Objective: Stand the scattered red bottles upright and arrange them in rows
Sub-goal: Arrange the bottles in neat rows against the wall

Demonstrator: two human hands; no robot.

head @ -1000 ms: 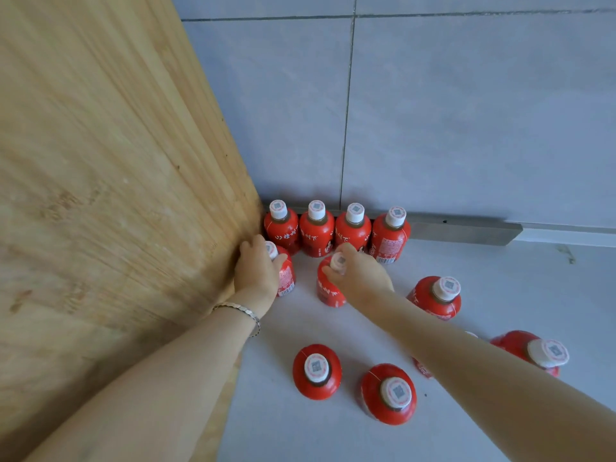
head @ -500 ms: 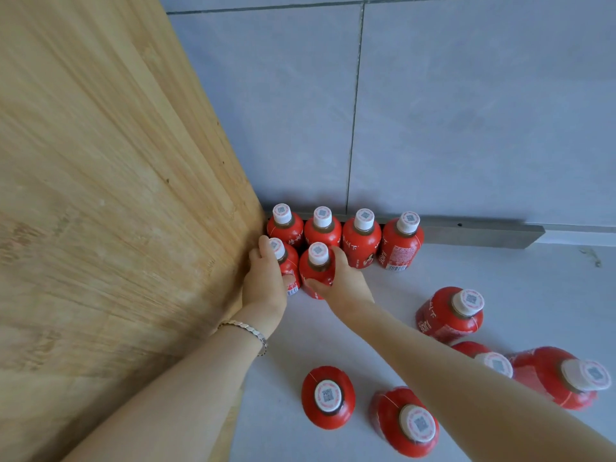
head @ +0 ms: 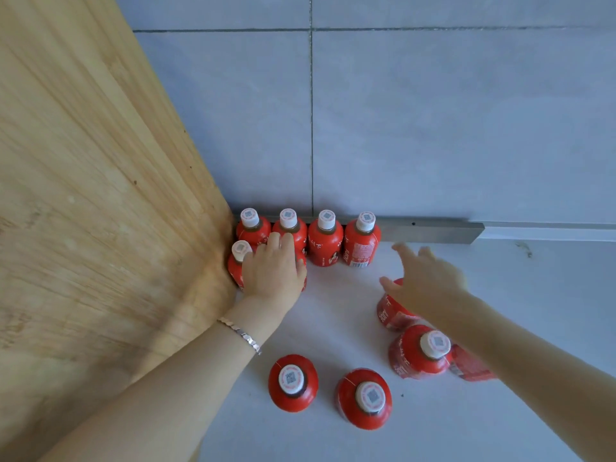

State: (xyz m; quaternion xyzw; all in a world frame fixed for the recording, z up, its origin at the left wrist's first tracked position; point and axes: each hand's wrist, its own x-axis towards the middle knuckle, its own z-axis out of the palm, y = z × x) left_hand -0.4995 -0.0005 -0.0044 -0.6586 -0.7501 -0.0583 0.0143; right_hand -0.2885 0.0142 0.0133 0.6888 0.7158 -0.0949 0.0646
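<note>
Four upright red bottles with white caps form a back row [head: 326, 240] against the wall. In front of it, a fifth bottle [head: 237, 261] stands beside the wooden panel. My left hand [head: 271, 273] lies over the red bottle next to that one [head: 302, 261] and hides most of it. My right hand [head: 423, 278] hovers open and blurred, fingers spread, just above a loose bottle [head: 391, 311]. More bottles stand scattered: one below it [head: 421, 355], one partly hidden by my right arm [head: 470, 366], and two nearer me [head: 292, 383] [head: 365, 398].
A large wooden panel [head: 100, 211] fills the left side and bounds the rows. A grey tiled wall [head: 433, 128] with a metal strip [head: 430, 230] closes the back. The pale floor [head: 500, 288] stretches to the right of the rows.
My right hand let go of the second bottle in the front row and swung right over a loose bottle. My left hand shifted right from the first front-row bottle onto that second one.
</note>
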